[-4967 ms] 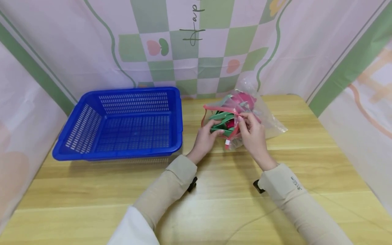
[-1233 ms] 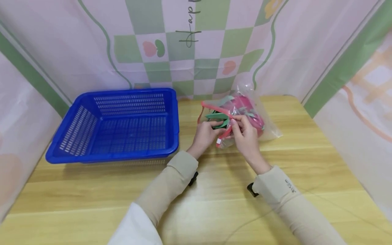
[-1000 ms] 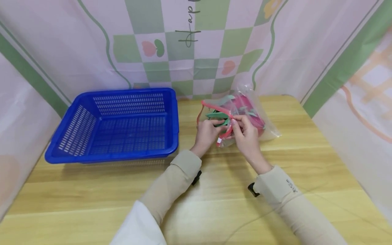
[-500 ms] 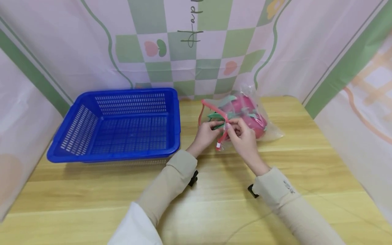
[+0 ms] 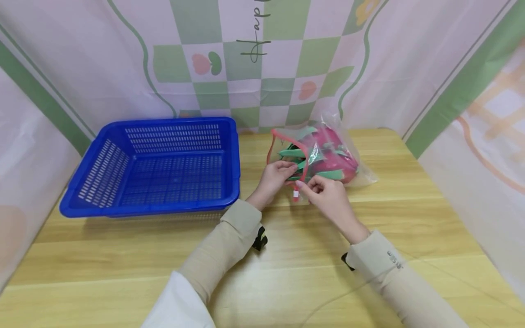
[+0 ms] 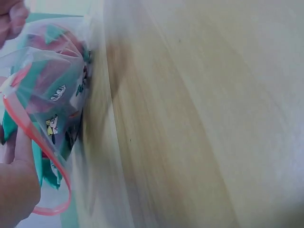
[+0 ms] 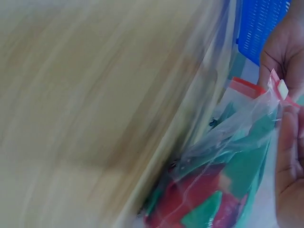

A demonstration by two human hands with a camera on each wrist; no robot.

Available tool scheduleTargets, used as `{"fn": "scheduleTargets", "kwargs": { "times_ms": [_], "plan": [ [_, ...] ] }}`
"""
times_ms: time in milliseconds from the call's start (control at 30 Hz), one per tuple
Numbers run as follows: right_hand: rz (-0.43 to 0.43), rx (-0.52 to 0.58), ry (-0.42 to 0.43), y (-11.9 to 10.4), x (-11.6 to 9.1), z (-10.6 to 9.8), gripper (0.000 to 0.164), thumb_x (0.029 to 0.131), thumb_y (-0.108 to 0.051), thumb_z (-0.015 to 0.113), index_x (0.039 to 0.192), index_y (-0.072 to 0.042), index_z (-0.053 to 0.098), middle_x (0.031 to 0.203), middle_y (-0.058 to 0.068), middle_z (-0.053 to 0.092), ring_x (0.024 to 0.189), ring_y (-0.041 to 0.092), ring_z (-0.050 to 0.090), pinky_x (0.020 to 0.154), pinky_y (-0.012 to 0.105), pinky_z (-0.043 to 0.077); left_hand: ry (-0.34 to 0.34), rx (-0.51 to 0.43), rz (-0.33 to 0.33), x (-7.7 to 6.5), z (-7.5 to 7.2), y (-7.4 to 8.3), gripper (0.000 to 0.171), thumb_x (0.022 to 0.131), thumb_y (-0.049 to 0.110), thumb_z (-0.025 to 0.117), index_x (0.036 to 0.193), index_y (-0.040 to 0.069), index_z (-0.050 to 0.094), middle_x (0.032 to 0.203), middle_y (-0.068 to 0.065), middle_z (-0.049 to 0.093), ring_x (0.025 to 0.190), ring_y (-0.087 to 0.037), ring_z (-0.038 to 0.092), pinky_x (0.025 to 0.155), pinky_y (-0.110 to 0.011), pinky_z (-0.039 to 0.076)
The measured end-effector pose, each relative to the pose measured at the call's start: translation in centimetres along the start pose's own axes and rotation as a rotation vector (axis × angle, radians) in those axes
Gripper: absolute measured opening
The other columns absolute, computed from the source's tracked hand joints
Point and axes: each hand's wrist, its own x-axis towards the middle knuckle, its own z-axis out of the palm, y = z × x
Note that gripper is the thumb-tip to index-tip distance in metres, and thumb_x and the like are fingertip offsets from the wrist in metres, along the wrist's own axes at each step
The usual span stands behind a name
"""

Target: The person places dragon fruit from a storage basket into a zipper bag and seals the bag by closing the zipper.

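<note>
A clear zip bag [image 5: 365, 171] with a red zip edge lies on its side at the back right of the table. Inside are several pink dragon fruits [image 5: 326, 135] with green leaf-like scales. My left hand [image 5: 272, 180] reaches into the bag's mouth, its fingers curled at the green scales of the nearest dragon fruit [image 5: 292, 153]; most of that fruit is hidden. Low on the mouth, my right hand [image 5: 328, 196] pinches the zip edge beside the white slider [image 5: 295, 194]. In the right wrist view, the slider [image 7: 283, 89] shows just above my right fingertips.
To the left stands a blue plastic basket [image 5: 149, 211] with slotted walls and nothing in it. A patterned cloth [image 5: 283, 54] hangs behind the wooden table [image 5: 262, 287]. A thin cable [image 5: 328, 303] runs near my right sleeve.
My right hand has let go of the middle of the zip edge and moved down to its slider end. The bag's mouth has spread wider since half a second ago. My left hand stays at the mouth.
</note>
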Motion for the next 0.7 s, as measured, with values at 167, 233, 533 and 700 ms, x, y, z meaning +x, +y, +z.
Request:
{"fn": "scheduleTargets", "kwargs": {
  "times_ms": [167, 233, 533, 700],
  "plan": [
    [-0.018, -0.086, -0.011, -0.3, 0.1, 0.4, 0.029, 0.095, -0.027, 0.054, 0.075, -0.009, 0.062, 0.060, 0.003, 0.058, 0.051, 0.010, 0.046, 0.051, 0.022, 0.039, -0.021, -0.061, 0.001, 0.0, -0.1, -0.2, 0.033, 0.099, 0.014, 0.052, 0.125, -0.005, 0.059, 0.124, -0.022, 0.062, 0.109, -0.028, 0.065, 0.087, -0.028, 0.056],
    [-0.026, -0.095, -0.003, -0.4, 0.2, 0.4, 0.027, 0.096, -0.025, 0.052, 0.075, -0.009, 0.061, 0.060, 0.004, 0.059, 0.051, 0.011, 0.047, 0.051, 0.023, 0.039, -0.038, -0.077, 0.001, 0.0, -0.1, -0.2, 0.034, 0.100, 0.013, 0.049, 0.127, -0.005, 0.057, 0.127, -0.022, 0.061, 0.113, -0.030, 0.063, 0.090, -0.029, 0.055],
    [-0.024, -0.130, 0.160, -1.0, 0.8, 0.5, 0.028, 0.096, -0.027, 0.054, 0.082, -0.004, 0.060, 0.068, 0.011, 0.064, 0.056, 0.018, 0.055, 0.055, 0.024, 0.040, -0.022, -0.105, 0.015, -0.3, -0.3, -0.4, 0.035, 0.095, 0.014, 0.058, 0.126, -0.001, 0.059, 0.125, -0.021, 0.063, 0.108, -0.025, 0.066, 0.088, -0.031, 0.056],
    [-0.027, -0.061, 0.162, -1.0, 0.9, 0.3, 0.024, 0.098, -0.021, 0.046, 0.082, -0.004, 0.054, 0.065, 0.009, 0.054, 0.054, 0.015, 0.044, 0.050, 0.024, 0.035, -0.054, 0.060, 0.111, -0.6, -0.2, -0.5, 0.039, 0.089, 0.009, 0.065, 0.128, 0.004, 0.060, 0.123, -0.017, 0.065, 0.113, -0.025, 0.064, 0.092, -0.031, 0.054]
  ]
}}
